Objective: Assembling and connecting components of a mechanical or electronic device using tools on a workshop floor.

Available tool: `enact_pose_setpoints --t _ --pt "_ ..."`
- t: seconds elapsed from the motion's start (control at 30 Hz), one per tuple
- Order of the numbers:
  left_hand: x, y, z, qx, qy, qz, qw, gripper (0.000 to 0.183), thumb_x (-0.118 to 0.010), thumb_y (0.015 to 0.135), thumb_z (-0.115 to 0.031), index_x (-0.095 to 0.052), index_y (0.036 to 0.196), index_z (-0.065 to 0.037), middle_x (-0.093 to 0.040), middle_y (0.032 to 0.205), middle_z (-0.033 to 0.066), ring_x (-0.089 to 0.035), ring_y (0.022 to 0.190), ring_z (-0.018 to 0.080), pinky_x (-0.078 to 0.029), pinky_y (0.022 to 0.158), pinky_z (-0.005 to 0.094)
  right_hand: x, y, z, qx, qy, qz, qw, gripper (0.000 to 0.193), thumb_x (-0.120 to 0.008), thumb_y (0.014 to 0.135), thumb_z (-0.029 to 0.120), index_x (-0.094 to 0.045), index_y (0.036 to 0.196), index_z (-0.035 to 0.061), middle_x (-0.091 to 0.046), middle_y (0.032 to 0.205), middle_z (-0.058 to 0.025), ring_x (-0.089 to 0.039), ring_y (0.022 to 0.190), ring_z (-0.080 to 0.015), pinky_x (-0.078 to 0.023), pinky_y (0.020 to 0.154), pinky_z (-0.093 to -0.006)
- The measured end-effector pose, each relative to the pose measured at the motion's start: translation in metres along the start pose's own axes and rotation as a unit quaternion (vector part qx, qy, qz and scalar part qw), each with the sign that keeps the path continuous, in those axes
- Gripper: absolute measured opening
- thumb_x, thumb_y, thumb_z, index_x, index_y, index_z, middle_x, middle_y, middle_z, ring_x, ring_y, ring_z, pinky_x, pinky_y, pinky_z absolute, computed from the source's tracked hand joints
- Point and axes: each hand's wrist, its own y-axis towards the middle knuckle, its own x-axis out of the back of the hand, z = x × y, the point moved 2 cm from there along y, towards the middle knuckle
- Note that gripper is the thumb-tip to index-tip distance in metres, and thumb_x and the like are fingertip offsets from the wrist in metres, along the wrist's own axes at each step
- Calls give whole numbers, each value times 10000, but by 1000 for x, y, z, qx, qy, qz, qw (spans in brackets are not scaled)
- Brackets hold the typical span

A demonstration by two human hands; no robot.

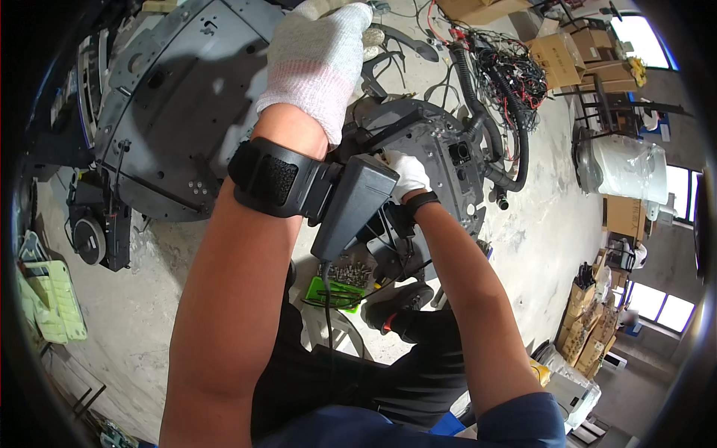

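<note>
My left hand (pixel 314 56), in a pale knitted glove, is at the top beside a large grey metal panel (pixel 187 97). Its fingers are curled in, and anything in them is hidden. A black strap (pixel 269 175) on that forearm carries a dark box (pixel 355 205) with a cable. My right hand (pixel 408 175), in a white glove, is closed against a dark round machine base (pixel 441 142). The box partly covers its fingers, so what they hold cannot be made out. A green tray (pixel 332 296) with many small metal fasteners (pixel 349 273) stands below, near my shoe.
A tangle of wires (pixel 515 93) and black corrugated hoses (pixel 515 142) lie right of the base. Cardboard boxes (pixel 556 60) and a plastic-wrapped white part (pixel 631 168) stand farther right. On the left are a black unit with a wheel (pixel 89 240) and a pale green ribbed piece (pixel 56 299).
</note>
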Motion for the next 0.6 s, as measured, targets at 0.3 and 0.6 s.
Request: enact_pose_setpoints --t 0.3,0.6 --pt "2 1 1 4 -1 10 1000 295 -575 942 -108 -622 1199 30 -684 1067 146 -696 909 223 -588 812 305 -4 5 -4 -33 -58 -14 998 197 -547 892 219 -676 954 83 -715 992 -155 -693 913 -362 -555 765 -445" --pt "1 4 4 -10 -12 -1 1000 288 -596 928 -91 -618 1185 38 -685 1070 151 -704 875 229 -596 805 315 2 11 -12 22 -66 7 998 216 -596 879 267 -700 993 116 -713 956 -125 -692 884 -347 -554 784 -432"
